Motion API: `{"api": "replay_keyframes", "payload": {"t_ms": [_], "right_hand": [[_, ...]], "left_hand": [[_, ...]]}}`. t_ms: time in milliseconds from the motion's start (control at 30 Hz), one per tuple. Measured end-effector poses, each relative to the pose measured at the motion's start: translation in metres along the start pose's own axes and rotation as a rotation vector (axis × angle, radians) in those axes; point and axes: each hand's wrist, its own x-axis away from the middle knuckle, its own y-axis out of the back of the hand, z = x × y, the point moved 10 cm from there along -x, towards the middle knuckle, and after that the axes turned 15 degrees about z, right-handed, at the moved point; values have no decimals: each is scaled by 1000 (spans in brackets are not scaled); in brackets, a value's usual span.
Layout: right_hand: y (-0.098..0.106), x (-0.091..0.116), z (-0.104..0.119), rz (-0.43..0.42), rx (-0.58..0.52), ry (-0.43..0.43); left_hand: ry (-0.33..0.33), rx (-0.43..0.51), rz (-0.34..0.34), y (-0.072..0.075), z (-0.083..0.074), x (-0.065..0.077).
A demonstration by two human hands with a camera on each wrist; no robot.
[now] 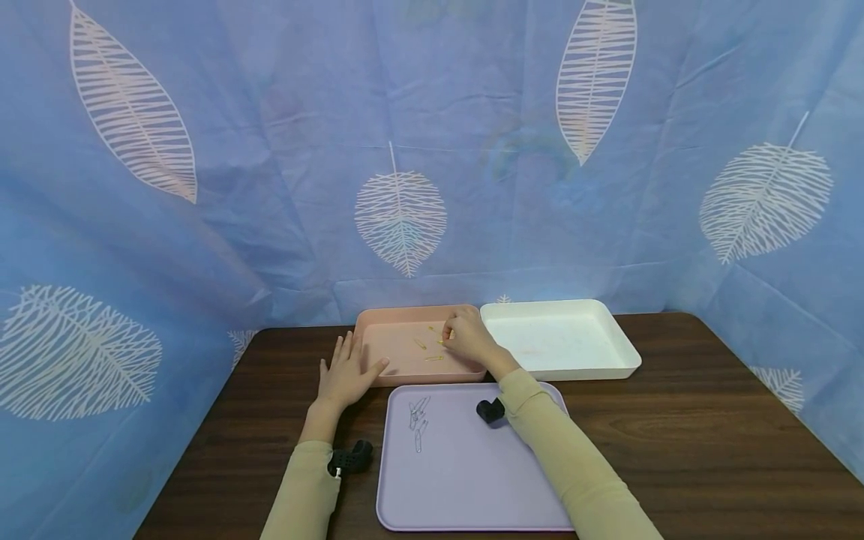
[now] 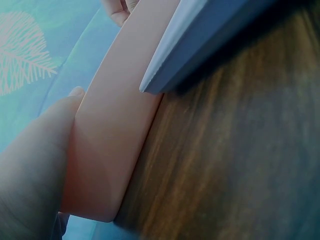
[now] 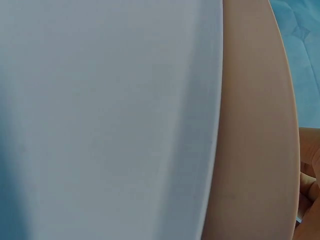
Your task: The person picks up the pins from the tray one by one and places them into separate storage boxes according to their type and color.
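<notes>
My right hand reaches over the right part of the pink tray, fingertips bent together and pinching a small yellow safety pin. Other yellow safety pins lie scattered on that tray's floor. Spread at the tray's left end is my left hand, its fingers straight and touching the rim. In the left wrist view, the left thumb rests along the tray's side wall. Several silver safety pins form a loose group at the upper left of the lilac tray. The right wrist view hides the pinched pin.
A white tray stands right of the pink one, both at the back of the dark wooden table. The lilac tray lies in front of them, under the right forearm. Behind the table hangs a blue leaf-patterned cloth.
</notes>
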Motion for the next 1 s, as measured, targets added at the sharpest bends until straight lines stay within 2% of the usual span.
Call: {"api": "replay_keyframes", "payload": {"t_ms": [267,600,1000], "right_hand": [[-1,1,-5,3,-12,-28],[10,12,-4,-2,-50,-48],[26,29,-2,-17,12,-47]], "left_hand": [[-4,-8,-5,-1,0,0],[1,-13,-8,-1,0,-1],[-3,2,3,1,-2,2]]}}
